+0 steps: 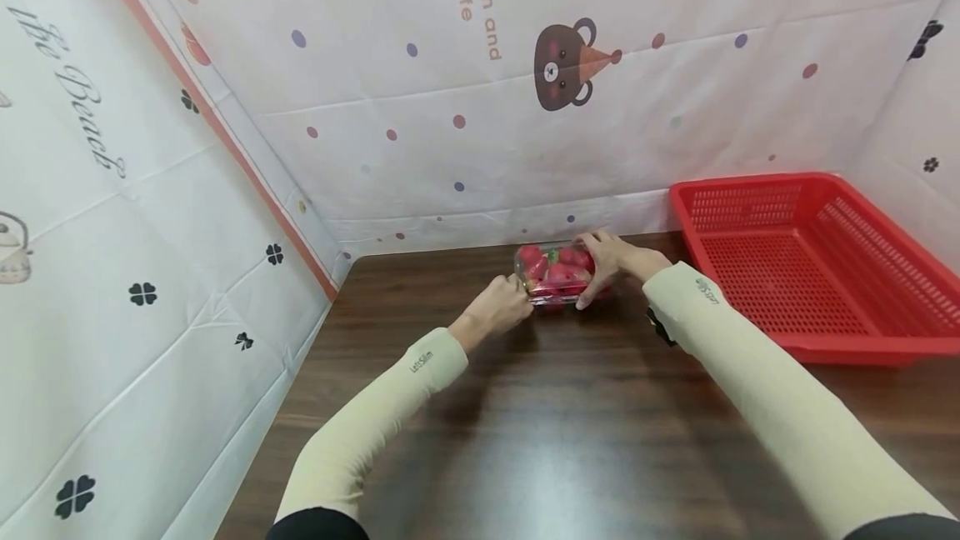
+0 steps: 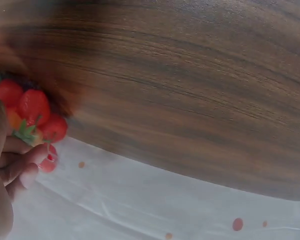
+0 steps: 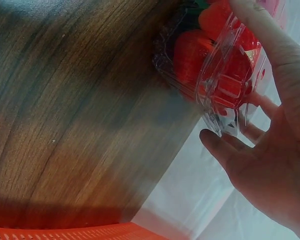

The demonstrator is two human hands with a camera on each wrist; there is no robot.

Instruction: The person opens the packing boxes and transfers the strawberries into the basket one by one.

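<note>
A clear plastic clamshell box of strawberries sits near the far edge of the brown wood-grain table, with red fruit and green leaves showing through its lid. My left hand pinches the box's near left corner; in the left wrist view its curled fingers lie against the edge beside the strawberries. Across the right end spreads my right hand, thumb at the front and fingers over the back, gripping the box. The right wrist view shows the ridged plastic rim between thumb and fingers.
A red perforated plastic basket stands to the right of the box, close to my right forearm. White printed cloth hangs behind the table and along its left side.
</note>
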